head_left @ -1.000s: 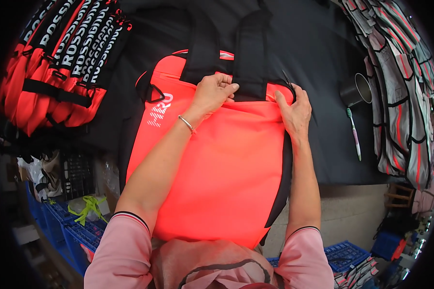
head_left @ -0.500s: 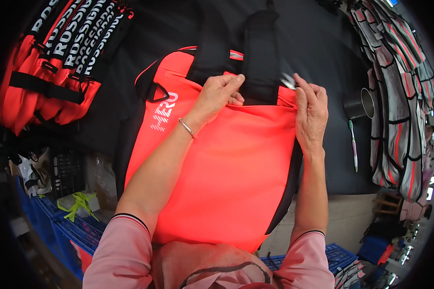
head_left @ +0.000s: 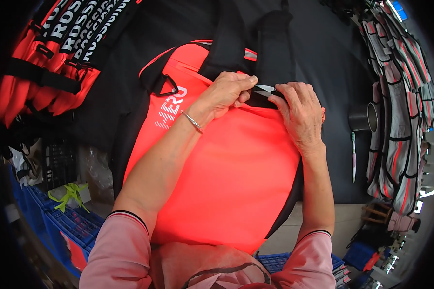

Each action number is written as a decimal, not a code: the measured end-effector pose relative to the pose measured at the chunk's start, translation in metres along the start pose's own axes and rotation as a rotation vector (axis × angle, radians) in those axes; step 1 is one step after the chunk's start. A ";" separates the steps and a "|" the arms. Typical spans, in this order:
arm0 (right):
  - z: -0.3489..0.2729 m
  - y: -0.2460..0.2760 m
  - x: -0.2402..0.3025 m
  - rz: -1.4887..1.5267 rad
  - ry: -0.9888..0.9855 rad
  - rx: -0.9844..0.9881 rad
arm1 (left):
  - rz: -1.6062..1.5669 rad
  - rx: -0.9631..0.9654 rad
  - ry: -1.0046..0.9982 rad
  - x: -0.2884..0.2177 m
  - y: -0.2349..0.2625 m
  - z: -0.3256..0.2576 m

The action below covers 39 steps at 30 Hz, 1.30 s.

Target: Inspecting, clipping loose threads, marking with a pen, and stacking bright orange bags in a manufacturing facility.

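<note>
A bright red-orange backpack point(head_left: 226, 173) with black sides lies across the table's near edge, toward my body. Its two padded black shoulder straps point(head_left: 275, 48) stretch away from me. My left hand point(head_left: 229, 91) is closed in a pinch at the upper edge of the red panel; whether fabric or a thread is between the fingertips is too small to tell. My right hand point(head_left: 301, 108) grips a pair of thread snips point(head_left: 264, 90), their blades apart and pointing at my left fingertips. A black triangular ring point(head_left: 168, 86) sits on the pack's left side.
Stacked red and black bags point(head_left: 43, 72) lie at the far left. A dark metal cup point(head_left: 364, 118) and a toothbrush point(head_left: 353, 156) are on the black table right of the pack. Grey bags with red stripes point(head_left: 400, 111) line the right edge. Blue crates point(head_left: 72, 226) stand lower left.
My right hand has moved left with the snips, bringing the blades from the panel's right corner to beside my left fingertips. My left hand has shifted slightly right; the view has shifted a little.
</note>
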State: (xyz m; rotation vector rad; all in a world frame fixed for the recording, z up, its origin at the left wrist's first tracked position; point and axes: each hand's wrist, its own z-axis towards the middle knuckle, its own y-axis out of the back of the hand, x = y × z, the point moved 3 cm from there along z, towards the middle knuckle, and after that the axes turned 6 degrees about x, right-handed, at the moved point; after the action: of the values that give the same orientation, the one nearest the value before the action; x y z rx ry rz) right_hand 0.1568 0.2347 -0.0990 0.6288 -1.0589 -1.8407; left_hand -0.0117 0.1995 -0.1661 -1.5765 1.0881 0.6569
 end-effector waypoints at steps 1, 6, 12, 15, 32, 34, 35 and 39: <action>0.001 0.000 0.000 0.003 0.003 0.001 | -0.002 -0.004 -0.001 0.000 0.001 0.000; 0.002 -0.001 0.001 -0.082 0.024 -0.021 | -0.036 0.017 0.013 0.000 0.003 0.001; -0.002 -0.003 -0.006 0.143 -0.103 -0.028 | -0.036 0.031 0.010 0.001 0.001 0.000; -0.003 0.005 -0.005 0.182 -0.160 -0.029 | -0.037 0.023 0.009 0.001 0.003 0.001; -0.001 0.004 -0.009 0.026 -0.200 -0.004 | 0.081 -0.067 0.007 -0.003 -0.005 -0.003; -0.009 0.013 -0.028 0.107 -0.307 -0.049 | 0.126 -0.100 -0.007 -0.003 -0.007 -0.003; -0.014 0.018 -0.038 0.202 -0.409 -0.096 | 0.181 -0.087 -0.040 -0.001 -0.004 -0.001; -0.025 0.023 -0.041 0.278 -0.372 -0.098 | 0.267 -0.146 -0.082 -0.001 -0.008 -0.003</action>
State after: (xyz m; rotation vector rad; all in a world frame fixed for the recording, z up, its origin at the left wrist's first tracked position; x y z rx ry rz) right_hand 0.2052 0.2559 -0.0921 0.0717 -1.2182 -1.7855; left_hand -0.0052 0.1971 -0.1604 -1.5248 1.2230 0.9913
